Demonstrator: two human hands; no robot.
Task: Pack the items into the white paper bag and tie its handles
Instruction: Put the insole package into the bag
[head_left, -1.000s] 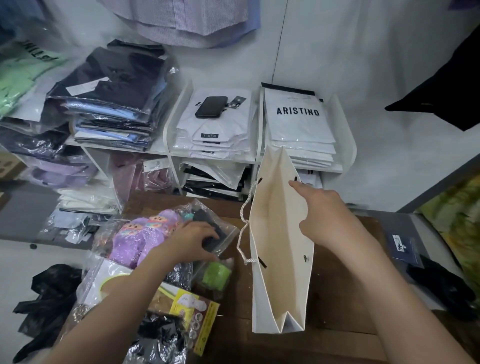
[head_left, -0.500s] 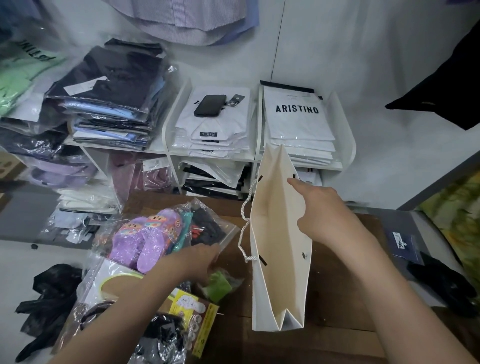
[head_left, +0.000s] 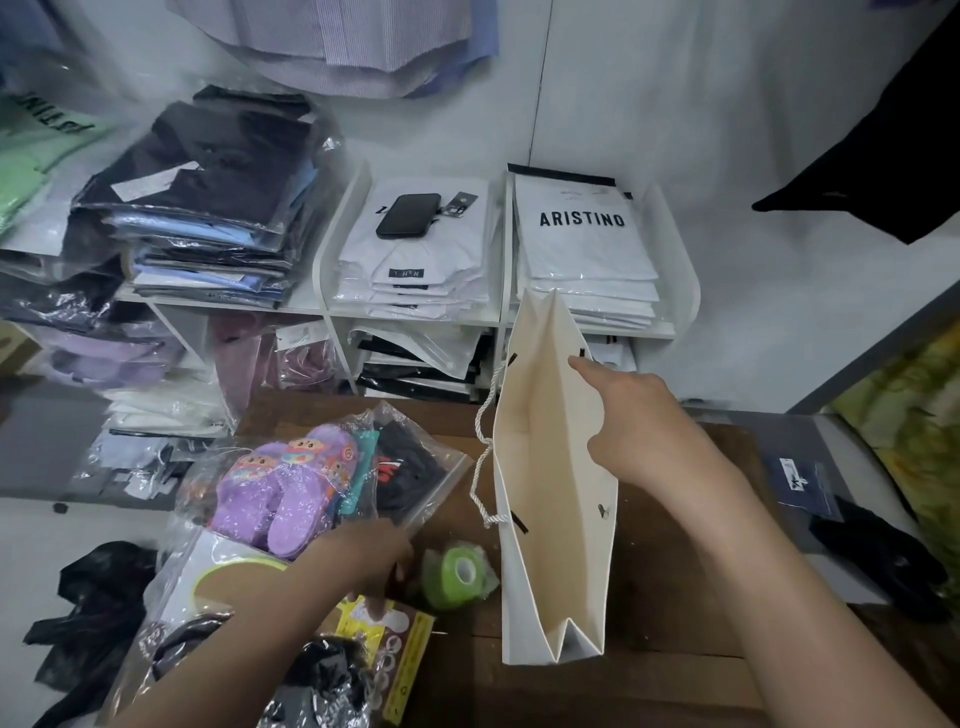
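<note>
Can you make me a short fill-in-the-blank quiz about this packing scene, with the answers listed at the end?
1. The right hand holds open the rim of the white paper bag, which stands on the ______ table.
2. The roll of tape beside the left hand is ______ in colour.
3. The bagged children's slippers are ______ in colour.
4. The black phone lies on a stack of folded ______ shirts.

Answers: wooden; green; purple; white

A plain white wall (head_left: 701, 104) backs a low white shelf unit (head_left: 332, 244) stacked with bagged folded shirts; a brown wooden table (head_left: 670, 613) stands before it.
</note>
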